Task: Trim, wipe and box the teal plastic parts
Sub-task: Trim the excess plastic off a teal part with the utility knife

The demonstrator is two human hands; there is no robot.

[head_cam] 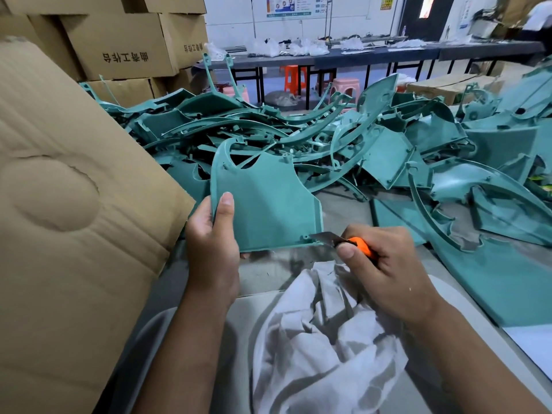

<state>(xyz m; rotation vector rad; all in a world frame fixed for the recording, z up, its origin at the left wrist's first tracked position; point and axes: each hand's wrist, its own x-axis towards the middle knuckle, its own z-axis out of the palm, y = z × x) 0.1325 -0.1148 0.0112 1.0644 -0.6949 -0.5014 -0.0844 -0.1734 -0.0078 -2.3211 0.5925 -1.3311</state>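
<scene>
Gripping teal panel in left hand, right hand clasping knife (blade at corner)

In the middle, the left hand holds a teal part while the right hand presses an orange knife to its bottom corner.
</scene>
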